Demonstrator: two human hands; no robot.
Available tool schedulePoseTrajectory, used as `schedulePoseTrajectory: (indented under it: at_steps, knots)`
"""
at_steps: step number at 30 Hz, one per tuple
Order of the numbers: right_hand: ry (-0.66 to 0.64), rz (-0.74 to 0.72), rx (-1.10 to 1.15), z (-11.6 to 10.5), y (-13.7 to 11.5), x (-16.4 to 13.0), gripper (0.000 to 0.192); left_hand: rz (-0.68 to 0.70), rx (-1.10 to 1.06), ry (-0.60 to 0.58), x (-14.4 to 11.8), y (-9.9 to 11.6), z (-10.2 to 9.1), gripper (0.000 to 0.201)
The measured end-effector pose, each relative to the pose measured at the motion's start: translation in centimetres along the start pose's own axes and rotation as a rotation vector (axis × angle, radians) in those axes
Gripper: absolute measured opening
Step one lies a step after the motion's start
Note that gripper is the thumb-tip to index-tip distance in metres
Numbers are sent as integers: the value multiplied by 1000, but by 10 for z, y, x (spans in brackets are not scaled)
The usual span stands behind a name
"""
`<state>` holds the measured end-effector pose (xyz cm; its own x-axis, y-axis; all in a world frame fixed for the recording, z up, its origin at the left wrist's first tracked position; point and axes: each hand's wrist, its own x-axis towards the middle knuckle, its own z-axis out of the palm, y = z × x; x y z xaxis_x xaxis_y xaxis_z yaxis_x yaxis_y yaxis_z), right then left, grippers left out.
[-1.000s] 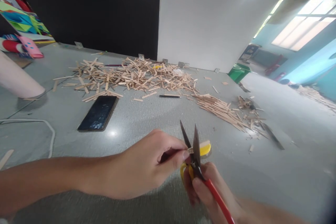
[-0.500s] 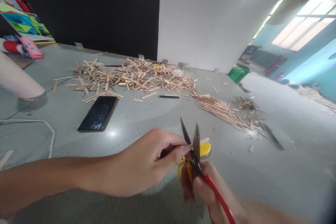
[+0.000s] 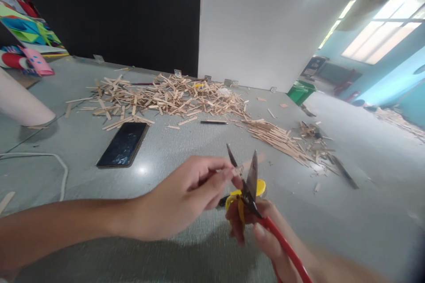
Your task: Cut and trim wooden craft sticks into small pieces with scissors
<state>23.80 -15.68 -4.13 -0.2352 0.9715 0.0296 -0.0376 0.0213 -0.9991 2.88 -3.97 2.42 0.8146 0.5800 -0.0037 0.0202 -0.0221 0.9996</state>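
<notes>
My left hand (image 3: 191, 192) pinches a thin wooden craft stick (image 3: 255, 161) between thumb and fingers. The stick runs to the upper right across the gap between the open blades of the metal snips (image 3: 253, 176), and its far end is blurred. My right hand (image 3: 275, 234) is wrapped round the red handles of those snips, with the blades pointing away from me. Some of its fingers are smeared by motion. Below the blades, a yellow tool with a ribbed end (image 3: 260, 187) is partly hidden by the snips and fingers, so its kind is unclear.
Beyond my hands spreads a loose heap of craft sticks (image 3: 175, 97), with a neater stack (image 3: 272, 136) to its right. A phone (image 3: 122, 145), a black pen (image 3: 214, 122), a metal blade (image 3: 345, 171) and a white cable (image 3: 59, 157) lie around. Upright panels (image 3: 245, 26) stand behind.
The blades have spread wider. My left hand has moved slightly up and left, and a longer stick now reaches across the blades where a short end showed before.
</notes>
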Motion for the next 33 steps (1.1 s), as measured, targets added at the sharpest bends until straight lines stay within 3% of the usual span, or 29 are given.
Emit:
schedulePoseTrajectory:
  at_steps: [3, 7, 11, 20, 28, 33]
  knots:
    - [-11, 35, -17, -6, 5, -1, 55, 38, 127, 111, -1, 5, -8, 37]
    - [-5, 38, -52, -14, 12, -2, 52, 64, 470, 218, -3, 7, -14, 32]
    - [-20, 38, -84, -17, 17, -4, 47, 59, 632, 238, -2, 6, -11, 28]
    - [-3, -10, -165, -9, 12, -5, 51, 32, 436, 11, 0, 4, 0, 36]
    - [-81, -197, -342, -11, 6, 8, 47, 69, 370, -66, -3, 2, 5, 35]
    - [-88, -231, -408, -13, 0, 9, 47, 74, 356, -70, -5, 1, 8, 34]
